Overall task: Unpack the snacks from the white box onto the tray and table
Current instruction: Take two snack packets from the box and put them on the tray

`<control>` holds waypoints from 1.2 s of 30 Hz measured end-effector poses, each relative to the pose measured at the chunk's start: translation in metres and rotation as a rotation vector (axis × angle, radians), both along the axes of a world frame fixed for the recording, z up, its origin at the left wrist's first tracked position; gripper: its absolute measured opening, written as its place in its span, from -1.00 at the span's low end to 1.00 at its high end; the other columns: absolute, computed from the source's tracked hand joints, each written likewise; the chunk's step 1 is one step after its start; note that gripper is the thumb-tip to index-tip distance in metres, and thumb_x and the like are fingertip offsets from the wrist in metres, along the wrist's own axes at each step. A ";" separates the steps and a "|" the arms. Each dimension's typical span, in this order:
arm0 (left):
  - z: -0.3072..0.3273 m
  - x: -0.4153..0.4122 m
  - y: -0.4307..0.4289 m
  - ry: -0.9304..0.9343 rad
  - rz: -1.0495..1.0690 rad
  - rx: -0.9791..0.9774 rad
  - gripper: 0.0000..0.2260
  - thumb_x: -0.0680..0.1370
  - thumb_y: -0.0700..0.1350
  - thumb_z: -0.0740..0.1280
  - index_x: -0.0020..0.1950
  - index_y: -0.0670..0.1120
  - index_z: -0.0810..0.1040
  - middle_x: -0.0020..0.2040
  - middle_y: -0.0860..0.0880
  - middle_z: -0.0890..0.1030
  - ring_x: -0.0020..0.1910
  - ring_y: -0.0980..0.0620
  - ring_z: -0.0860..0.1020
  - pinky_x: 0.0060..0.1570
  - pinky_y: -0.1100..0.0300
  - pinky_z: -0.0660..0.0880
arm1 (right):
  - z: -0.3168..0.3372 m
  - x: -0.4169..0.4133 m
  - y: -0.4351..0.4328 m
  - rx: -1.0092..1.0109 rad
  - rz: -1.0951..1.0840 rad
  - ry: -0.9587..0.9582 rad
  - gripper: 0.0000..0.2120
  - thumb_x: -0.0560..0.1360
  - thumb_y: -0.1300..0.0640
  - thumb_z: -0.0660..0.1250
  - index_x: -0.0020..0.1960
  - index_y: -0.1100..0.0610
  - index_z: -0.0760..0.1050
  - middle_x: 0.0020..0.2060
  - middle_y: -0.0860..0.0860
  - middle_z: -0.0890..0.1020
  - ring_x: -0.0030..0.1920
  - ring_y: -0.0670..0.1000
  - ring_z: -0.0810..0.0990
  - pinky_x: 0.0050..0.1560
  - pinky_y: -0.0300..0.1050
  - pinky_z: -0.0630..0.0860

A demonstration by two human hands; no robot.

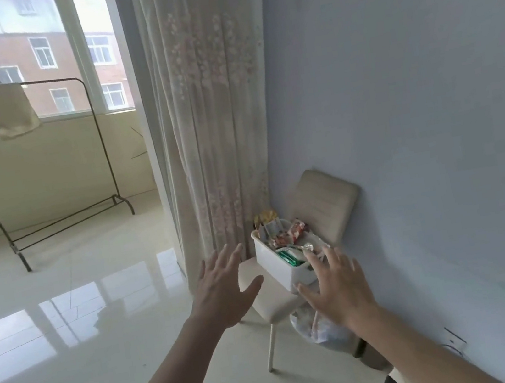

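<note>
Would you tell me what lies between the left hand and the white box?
In the head view, only a bare strip of chair seat separates the left hand from the white box.

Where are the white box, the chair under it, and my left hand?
white box (272, 264): head view, on its near white side wall.
chair (322, 205): head view, on the beige backrest.
left hand (224, 292): head view, on the back of the hand.

beige chair (322, 203), floral curtain (216, 114), clothes rack (60, 218)
</note>
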State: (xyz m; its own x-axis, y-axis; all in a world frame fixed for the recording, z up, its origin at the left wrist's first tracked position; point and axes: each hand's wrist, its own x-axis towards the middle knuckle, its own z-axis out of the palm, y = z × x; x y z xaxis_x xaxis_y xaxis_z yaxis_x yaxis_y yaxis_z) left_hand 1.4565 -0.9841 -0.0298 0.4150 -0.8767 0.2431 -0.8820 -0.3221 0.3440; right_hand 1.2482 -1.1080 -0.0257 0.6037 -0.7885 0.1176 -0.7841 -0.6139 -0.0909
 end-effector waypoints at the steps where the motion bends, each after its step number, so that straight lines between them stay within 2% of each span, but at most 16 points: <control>1: 0.000 0.015 -0.010 -0.005 -0.019 -0.005 -0.23 0.57 0.42 0.11 0.68 0.11 0.01 0.68 -0.01 0.08 0.66 -0.08 -0.01 0.63 -0.11 -0.05 | 0.001 0.012 -0.008 -0.017 -0.016 0.000 -0.24 0.51 -0.44 -0.06 0.62 -0.10 0.08 0.59 0.10 0.19 0.58 0.15 0.15 0.50 0.21 0.22; 4: 0.004 0.061 -0.039 -0.036 -0.074 -0.005 -0.16 0.47 0.49 -0.04 0.68 0.13 -0.01 0.68 0.01 0.09 0.66 -0.08 0.01 0.63 -0.09 -0.02 | 0.011 0.048 -0.033 -0.045 -0.072 0.001 -0.24 0.52 -0.44 -0.07 0.62 -0.10 0.08 0.59 0.10 0.20 0.58 0.16 0.15 0.50 0.22 0.20; 8: 0.012 0.120 -0.076 -0.057 -0.157 -0.015 -0.20 0.52 0.46 0.03 0.68 0.12 0.01 0.67 0.01 0.11 0.66 -0.07 0.03 0.63 -0.12 -0.02 | 0.019 0.093 -0.056 -0.049 -0.154 -0.045 -0.17 0.47 -0.47 -0.19 0.63 -0.10 0.06 0.60 0.11 0.19 0.59 0.17 0.15 0.51 0.23 0.19; 12: 0.010 0.158 -0.108 -0.072 -0.213 0.007 -0.23 0.55 0.43 0.09 0.67 0.11 0.04 0.66 0.01 0.14 0.65 -0.08 0.06 0.62 -0.13 0.00 | 0.011 0.122 -0.070 -0.021 -0.194 -0.049 -0.22 0.52 -0.46 -0.13 0.63 -0.10 0.06 0.61 0.11 0.17 0.60 0.18 0.13 0.53 0.26 0.18; 17: 0.004 0.186 -0.148 -0.065 -0.269 -0.001 -0.26 0.59 0.38 0.16 0.67 0.08 0.06 0.65 0.04 0.18 0.63 -0.04 0.11 0.62 -0.04 0.04 | 0.003 0.141 -0.098 0.008 -0.263 -0.061 -0.26 0.55 -0.45 -0.06 0.63 -0.11 0.06 0.61 0.08 0.16 0.59 0.13 0.14 0.52 0.20 0.17; 22: -0.021 0.204 -0.199 -0.028 -0.301 0.052 -0.20 0.52 0.47 0.00 0.67 0.10 0.06 0.65 0.04 0.18 0.64 -0.05 0.11 0.59 -0.13 0.14 | -0.018 0.152 -0.142 0.040 -0.317 -0.056 -0.28 0.57 -0.43 0.01 0.62 -0.09 0.10 0.59 0.09 0.19 0.58 0.13 0.16 0.52 0.19 0.18; 25: -0.037 0.213 -0.226 -0.020 -0.339 0.091 -0.26 0.59 0.39 0.13 0.68 0.10 0.05 0.66 0.04 0.14 0.65 -0.05 0.08 0.59 -0.14 0.12 | -0.039 0.161 -0.174 0.065 -0.344 -0.067 -0.28 0.57 -0.42 0.02 0.61 -0.08 0.11 0.58 0.09 0.22 0.56 0.14 0.20 0.49 0.18 0.23; 29: -0.055 0.229 -0.278 -0.025 -0.377 0.170 -0.28 0.60 0.37 0.14 0.68 0.12 0.02 0.68 0.04 0.09 0.65 -0.05 0.06 0.60 -0.14 0.09 | -0.068 0.179 -0.223 0.134 -0.389 -0.081 -0.27 0.57 -0.43 0.01 0.62 -0.10 0.07 0.59 0.09 0.20 0.57 0.15 0.18 0.50 0.19 0.23; 36: -0.072 0.251 -0.397 -0.024 -0.448 0.193 -0.31 0.60 0.34 0.18 0.66 0.11 0.10 0.63 0.07 0.23 0.62 -0.02 0.16 0.59 -0.08 0.15 | -0.096 0.190 -0.311 0.204 -0.448 -0.126 -0.28 0.58 -0.41 0.04 0.63 -0.09 0.06 0.57 0.10 0.25 0.57 0.14 0.21 0.49 0.10 0.30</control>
State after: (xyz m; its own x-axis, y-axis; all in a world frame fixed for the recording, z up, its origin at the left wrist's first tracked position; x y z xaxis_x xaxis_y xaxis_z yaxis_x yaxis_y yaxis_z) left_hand 1.7071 -1.3815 -0.1016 -0.0168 -0.9979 0.0631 -0.9553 0.0347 0.2935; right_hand 1.4380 -1.4191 -0.1213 0.1920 -0.9813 -0.0156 -0.9417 -0.1797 -0.2846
